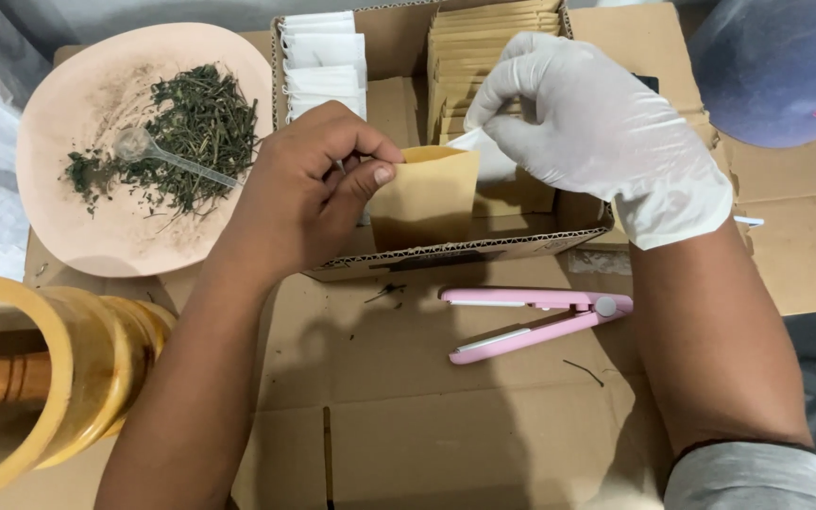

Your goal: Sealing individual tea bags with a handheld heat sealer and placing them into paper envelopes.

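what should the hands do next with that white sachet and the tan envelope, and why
Probably push the white sachet further down into the tan envelope. The left hand pinches the envelope's mouth open, and the gloved right hand holds the sachet at that opening with most of it showing above the rim.

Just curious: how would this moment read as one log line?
bare left hand: holds tan paper envelope | white-gloved right hand: slips white sachet in | pink sealer: idle
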